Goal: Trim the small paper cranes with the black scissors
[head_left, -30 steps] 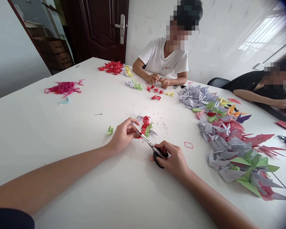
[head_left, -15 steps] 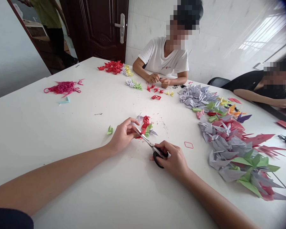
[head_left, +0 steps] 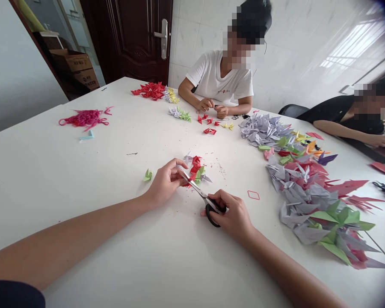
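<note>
A: Head view. Left hand [head_left: 165, 182]?
B: Closed, fingers curled, tips pinched on something right at the point of the scissors [head_left: 195, 188] (too small to tell what).

A: Right hand [head_left: 234, 212]?
B: Closed too, gripping the black handles, with the blades slanting up toward the left fingertips.

A: Just past the hands?
B: A small heap of paper cranes [head_left: 195, 169], red, green and grey, right beyond the blades. Red paper crumbs [head_left: 221, 169] scattered just beyond the heap, on the white table [head_left: 83, 205]. One green crane [head_left: 148, 175] just left of the left hand.

A: Right of the right hand?
B: A red paper loop [head_left: 253, 195] nearby, then, well apart, a long pile of big grey, green and red cranes [head_left: 308, 188].

A: Farther off?
B: Left of the hands, well away, a pink tangle of paper strips [head_left: 85, 118]. Straight ahead, across the table, a person in a white T-shirt [head_left: 218, 81], both hands together, small red cranes just beside them. Far right, a person in black [head_left: 349, 119], one arm along the table edge.
</note>
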`<state>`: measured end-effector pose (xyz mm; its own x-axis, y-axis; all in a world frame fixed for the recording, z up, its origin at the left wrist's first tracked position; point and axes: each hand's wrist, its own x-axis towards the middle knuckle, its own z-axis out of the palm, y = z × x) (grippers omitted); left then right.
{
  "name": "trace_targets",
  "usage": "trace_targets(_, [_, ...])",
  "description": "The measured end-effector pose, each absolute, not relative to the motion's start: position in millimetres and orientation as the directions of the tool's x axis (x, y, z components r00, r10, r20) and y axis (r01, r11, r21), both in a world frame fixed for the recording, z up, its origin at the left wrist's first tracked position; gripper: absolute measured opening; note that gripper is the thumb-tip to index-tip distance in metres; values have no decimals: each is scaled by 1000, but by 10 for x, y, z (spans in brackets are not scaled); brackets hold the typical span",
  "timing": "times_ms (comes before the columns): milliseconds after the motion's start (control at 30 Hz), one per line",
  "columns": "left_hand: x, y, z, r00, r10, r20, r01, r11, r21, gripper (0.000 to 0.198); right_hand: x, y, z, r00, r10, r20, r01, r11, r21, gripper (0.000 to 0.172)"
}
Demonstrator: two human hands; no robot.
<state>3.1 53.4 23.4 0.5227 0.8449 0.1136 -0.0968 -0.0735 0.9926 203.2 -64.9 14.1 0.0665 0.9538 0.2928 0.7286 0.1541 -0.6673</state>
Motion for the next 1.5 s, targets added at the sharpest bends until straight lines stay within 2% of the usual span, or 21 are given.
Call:
trace_targets(433, [22,509,214,532,831,162,-43,-165,985,26,2025,-649,153,46,950,309,750,171,-639,16])
trace_targets(1000, [20,516,207,536,832,140,-42,-139,989,26,2047,-643,162,59,973,224,697,120,-707,21])
trace_targets(1500, [20,516,201,539,830,142,-37,-146,989,26,2038,-649,143,54,961,272,739,145,-658,20])
